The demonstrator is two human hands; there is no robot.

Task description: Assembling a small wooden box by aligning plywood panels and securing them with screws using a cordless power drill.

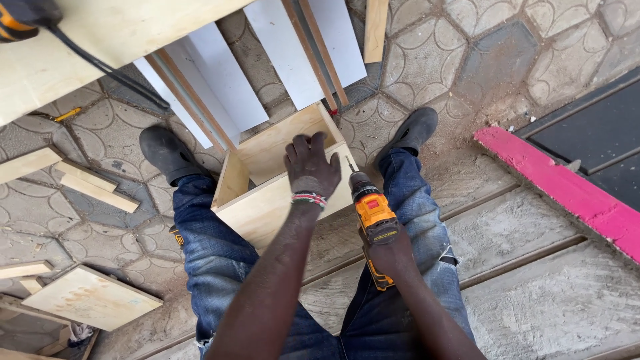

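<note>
In the head view, the person sits with legs in worn blue jeans either side of a small open-topped plywood box (pixel 267 180), which stands on the patterned paving floor (pixel 427 67) between two dark shoes. The box is pale, smooth-faced wood with square corners, its hollow facing up.

The left hand (pixel 310 167) lies flat over the box's near right corner, fingers spread across the top edge; its grip is wide, pressing down on the wood and not wrapped around it. A beaded band circles that wrist.

The right hand (pixel 390 257) is closed around the handle of an orange and black cordless drill (pixel 373 213). The drill's thin bit (pixel 349 165) points at the right end of the box, just beside the left hand's fingers; whether the tip touches the wood cannot be told.

Beyond the box, white laminated boards (pixel 287 47) with raw wooden edges lean on the floor. Pale offcuts (pixel 87 183) lie at the left, and a flat plywood panel (pixel 90 297) lies near the lower left corner. A rough pink-painted beam (pixel 560 187) runs along the concrete at the right.
</note>
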